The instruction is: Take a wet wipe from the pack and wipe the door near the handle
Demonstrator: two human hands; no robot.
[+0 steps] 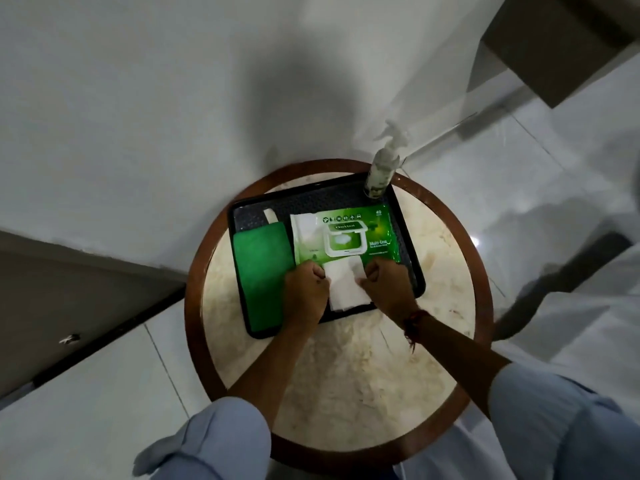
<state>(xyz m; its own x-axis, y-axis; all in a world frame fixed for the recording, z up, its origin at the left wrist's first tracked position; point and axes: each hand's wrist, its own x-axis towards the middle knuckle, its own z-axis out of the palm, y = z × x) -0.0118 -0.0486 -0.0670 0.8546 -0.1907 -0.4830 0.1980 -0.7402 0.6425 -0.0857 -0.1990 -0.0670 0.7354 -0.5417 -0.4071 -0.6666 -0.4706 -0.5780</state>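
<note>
A green wet wipe pack [375,242] with a white flip lid lies in a black tray [414,268] on a round table. A white wet wipe [344,289] is stretched flat just in front of the pack. My left hand [306,291] grips the wipe's left edge and my right hand [384,285] grips its right edge, both with fingers closed. The pack's lid looks shut. No door handle is in sight.
A green cloth [261,278] lies at the tray's left side. A white spray bottle [382,166] stands at the tray's far right corner. The round table [346,368] has a brown rim and sits by a white wall, with dark brown panels at left and upper right.
</note>
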